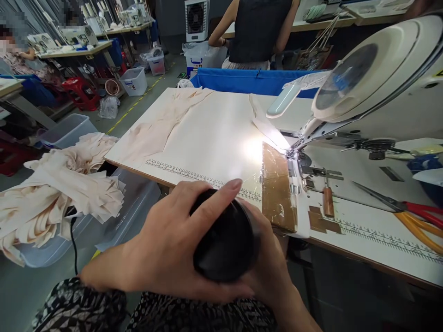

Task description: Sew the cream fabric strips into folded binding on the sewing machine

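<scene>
Black cylindrical container, held off the desk's near edge, sits clasped in both my hands: left hand wrapped over its top, right hand cupping beneath. It looks rigid, smooth and probably slippery; the sides seem the safest hold.

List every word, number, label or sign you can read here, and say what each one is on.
Nothing reads clearly.
Printed ruler scale on the table edge: marks and numerals too small.
Second ruler scale near the scissors: blurred.
Blue mark on the white bin: a logo, unreadable.
Label on the floor bin: too small.
Black container held by left hand and right hand: no text shows.
</scene>
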{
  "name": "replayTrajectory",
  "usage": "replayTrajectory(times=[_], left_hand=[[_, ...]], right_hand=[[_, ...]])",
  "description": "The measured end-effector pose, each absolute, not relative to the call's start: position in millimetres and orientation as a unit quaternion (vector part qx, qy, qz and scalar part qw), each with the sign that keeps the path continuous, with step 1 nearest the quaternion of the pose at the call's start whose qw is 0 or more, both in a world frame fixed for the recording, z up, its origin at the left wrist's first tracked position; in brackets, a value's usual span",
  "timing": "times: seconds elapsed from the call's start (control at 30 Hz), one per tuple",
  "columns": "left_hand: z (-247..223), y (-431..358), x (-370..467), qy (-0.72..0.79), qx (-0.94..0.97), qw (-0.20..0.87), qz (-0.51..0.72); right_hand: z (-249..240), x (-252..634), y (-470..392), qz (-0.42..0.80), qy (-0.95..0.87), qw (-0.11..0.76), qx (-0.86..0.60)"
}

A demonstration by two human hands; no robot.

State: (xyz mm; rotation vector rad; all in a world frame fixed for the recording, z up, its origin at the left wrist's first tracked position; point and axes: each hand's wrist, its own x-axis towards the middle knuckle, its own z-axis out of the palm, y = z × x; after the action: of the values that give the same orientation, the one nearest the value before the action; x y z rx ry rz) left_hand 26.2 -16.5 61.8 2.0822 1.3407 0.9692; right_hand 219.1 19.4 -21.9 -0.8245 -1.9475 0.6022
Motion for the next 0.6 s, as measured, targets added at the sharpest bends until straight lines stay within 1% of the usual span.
replayTrajectory(times=[0.03,0.1,0.27,0.37,0.5,0.6], left_hand=[[61,-12,30,0.486,0.788,0.195,0.324],[56,-6,37,0.483,0.819,0.144,0.275],[46,-1,46,0.470,0.853,0.063,0.218],[50,2,48,0.422,0.882,0.068,0.197],[64,9,53,0.316,0.931,0.116,0.138],[72,15,65,0.246,0.954,0.135,0.109]], right_hand=[[-23,219,18,0.235,-0.790,0.457,-0.335],[-26,221,16,0.223,-0.794,0.451,-0.342],[-37,226,12,0.225,-0.787,0.451,-0.355],[-40,231,9,0.263,-0.767,0.465,-0.355],[-31,246,5,0.400,-0.758,0.414,-0.307],[-26,259,4,0.424,-0.761,0.410,-0.268]])
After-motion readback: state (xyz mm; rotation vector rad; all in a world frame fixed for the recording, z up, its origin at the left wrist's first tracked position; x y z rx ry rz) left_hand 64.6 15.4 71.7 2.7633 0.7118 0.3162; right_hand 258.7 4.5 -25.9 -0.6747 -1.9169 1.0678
